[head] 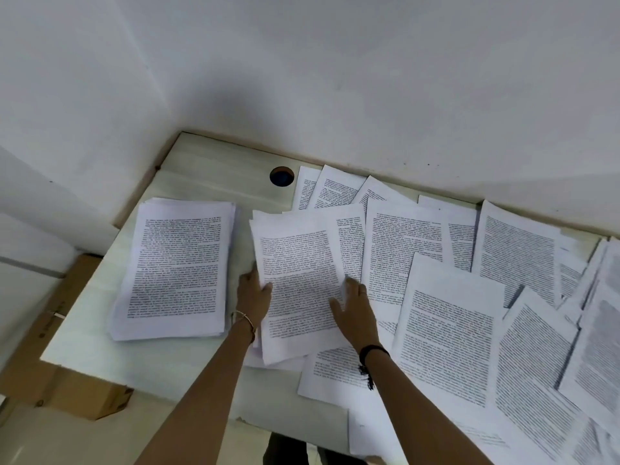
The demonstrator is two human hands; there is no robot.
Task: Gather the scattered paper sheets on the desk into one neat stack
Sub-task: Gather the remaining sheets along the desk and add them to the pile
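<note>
A thick stack of printed sheets lies at the left of the pale desk. Just right of it sits a smaller bundle of sheets. My left hand grips this bundle's left edge, thumb on top. My right hand lies flat on the bundle's right side with the fingers spread. Several loose printed sheets overlap across the middle and right of the desk, reaching the far wall and the front edge.
A round cable hole is in the desk near the back wall. White walls close off the back and left sides. A brown cardboard box stands below the desk's left edge. Bare desk top shows at the front left.
</note>
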